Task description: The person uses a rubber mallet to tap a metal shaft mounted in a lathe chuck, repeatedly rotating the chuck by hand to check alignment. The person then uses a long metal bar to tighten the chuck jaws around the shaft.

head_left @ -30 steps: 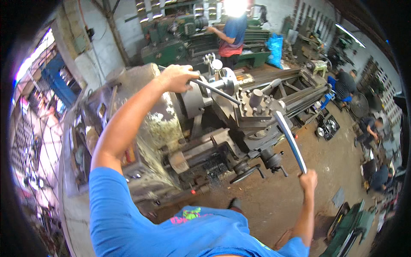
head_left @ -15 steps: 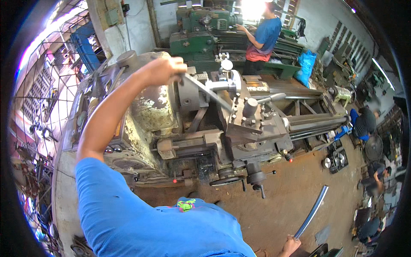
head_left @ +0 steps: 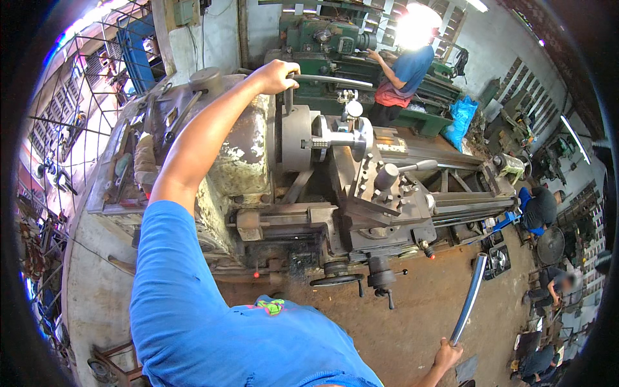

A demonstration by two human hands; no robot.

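My left hand [head_left: 277, 77] is closed around the end of a chuck key [head_left: 335, 80], whose long bar points right. The key's upright shank [head_left: 288, 101] stands on top of the lathe chuck [head_left: 296, 137]. Held in the chuck is a metal workpiece with a round flange [head_left: 362, 138]. Behind it stands a dial gauge [head_left: 354, 108] with a white face. My right hand [head_left: 447, 355], low at the right, grips the lower end of a shiny metal pipe [head_left: 470, 298] that tilts upward over the floor.
The lathe's tool post [head_left: 387, 177] and handwheel [head_left: 336, 281] are in front of me. Hand tools lie on the headstock [head_left: 116, 161] at left. A person [head_left: 406, 74] works at a green lathe [head_left: 309, 42] behind; others crouch at right. A blue bag [head_left: 461, 122] stands near the back.
My left hand has risen with the chuck key; its bar has swung from slanting down across the chuck to pointing right above it. The pipe in my right hand now stands more upright.
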